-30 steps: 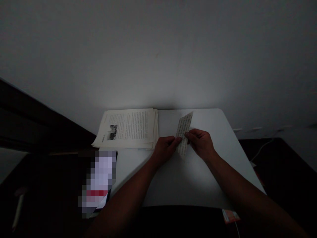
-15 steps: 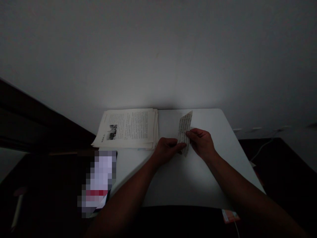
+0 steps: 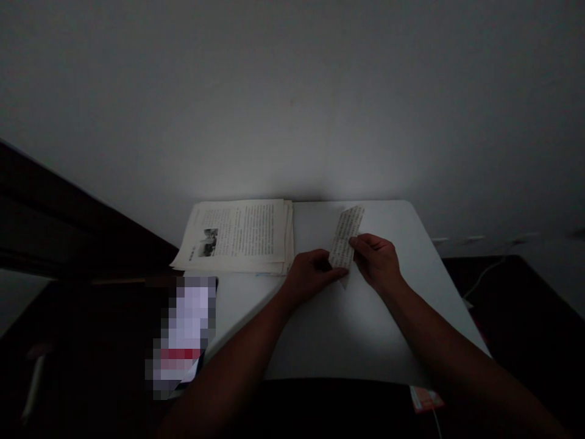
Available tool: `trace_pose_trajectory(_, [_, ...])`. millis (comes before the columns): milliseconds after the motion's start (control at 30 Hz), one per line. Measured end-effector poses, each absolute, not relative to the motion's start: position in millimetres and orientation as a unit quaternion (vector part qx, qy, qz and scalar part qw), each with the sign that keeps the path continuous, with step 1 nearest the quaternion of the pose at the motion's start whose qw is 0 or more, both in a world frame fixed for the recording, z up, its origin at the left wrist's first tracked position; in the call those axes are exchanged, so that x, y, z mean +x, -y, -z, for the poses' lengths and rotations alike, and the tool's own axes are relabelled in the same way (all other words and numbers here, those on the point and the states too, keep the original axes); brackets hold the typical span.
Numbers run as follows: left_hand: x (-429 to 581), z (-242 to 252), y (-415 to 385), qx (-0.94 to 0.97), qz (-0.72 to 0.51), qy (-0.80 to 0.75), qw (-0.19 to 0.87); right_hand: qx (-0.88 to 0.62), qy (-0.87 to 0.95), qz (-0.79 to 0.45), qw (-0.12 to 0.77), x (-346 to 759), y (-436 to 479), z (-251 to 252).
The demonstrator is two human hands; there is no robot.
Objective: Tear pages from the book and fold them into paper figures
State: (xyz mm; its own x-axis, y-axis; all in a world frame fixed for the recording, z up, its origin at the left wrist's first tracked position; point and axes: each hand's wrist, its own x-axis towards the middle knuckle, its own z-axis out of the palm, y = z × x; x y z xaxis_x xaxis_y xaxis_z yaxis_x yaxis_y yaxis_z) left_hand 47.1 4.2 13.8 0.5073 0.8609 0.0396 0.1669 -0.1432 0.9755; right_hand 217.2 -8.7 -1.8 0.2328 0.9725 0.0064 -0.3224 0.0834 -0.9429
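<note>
A folded sheet of printed paper (image 3: 345,238), narrow and slanted at its ends, is held up over the white table (image 3: 338,341). My left hand (image 3: 311,271) pinches its lower left part, thumb across the front and the other fingers mostly hidden behind. Higher on the right edge, my right hand (image 3: 377,259) grips the same paper between thumb and fingers. To the left of my hands lies a stack of printed pages (image 3: 237,235), its top sheet carrying a small dark picture.
At the table's left edge is a phone-like device (image 3: 187,329) with a bright, blurred-out screen. A plain wall (image 3: 292,110) stands behind the table. Below the front edge an orange and white item (image 3: 426,399) shows beside a thin cable.
The folded paper has turned so that more of its printed face shows, and its top has shifted right. My right hand has moved slightly right with it; my left hand keeps its pinch.
</note>
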Motion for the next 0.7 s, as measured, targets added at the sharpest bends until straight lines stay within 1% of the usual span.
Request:
trace_pose_trajectory(133, [48.7, -12.1, -2.7, 0.701, -0.419, -0.369, 0.444, -0.529, 0.398, -0.425, 0.617, 215.2, 10.1, 0.2])
trace_pose_trajectory(233, [49.0, -11.2, -1.9, 0.740, -0.418, -0.365, 0.380, -0.577, 0.431, -0.374, 0.585, 210.7, 13.7, -1.8])
trace_pose_trajectory(333, [49.0, -10.6, -1.8, 0.758, -0.408, -0.372, 0.348, -0.581, 0.471, -0.346, 0.568, 208.2, 16.4, -1.4])
trace_pose_trajectory(433, [49.6, -10.4, -2.4, 0.748, -0.409, -0.377, 0.363, -0.566, 0.503, -0.336, 0.560, 209.1, 17.6, -0.7])
trace_pose_trajectory(700, [48.4, -13.0, -3.2, 0.687, -0.408, -0.367, 0.477, -0.538, 0.530, -0.364, 0.544, 211.0, 19.4, -7.7])
